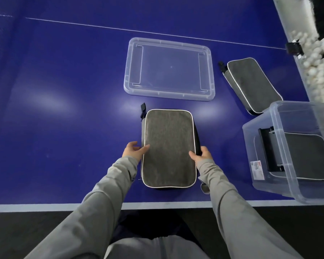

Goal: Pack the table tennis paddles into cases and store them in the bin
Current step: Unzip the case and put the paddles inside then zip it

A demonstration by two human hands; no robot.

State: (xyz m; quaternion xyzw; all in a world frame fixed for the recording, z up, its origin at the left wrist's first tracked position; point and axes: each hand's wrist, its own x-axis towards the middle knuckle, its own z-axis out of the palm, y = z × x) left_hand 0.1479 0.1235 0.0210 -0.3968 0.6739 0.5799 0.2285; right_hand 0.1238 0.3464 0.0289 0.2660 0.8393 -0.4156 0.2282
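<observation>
A grey paddle case (169,146) with white piping lies flat on the blue table in front of me, closed, its dark strap at the far left corner. My left hand (134,150) grips its left edge and my right hand (202,153) grips its right edge. A second grey case (251,83) lies at the right, partly behind the clear bin (266,176). Inside the bin a third case (305,156) lies flat. No bare paddle is visible.
The bin's clear lid (168,69) lies upside down beyond the near case. A trough of white balls (318,68) runs along the table's right side, with a black clip (294,48). The table's white front edge (45,207) is close to my body.
</observation>
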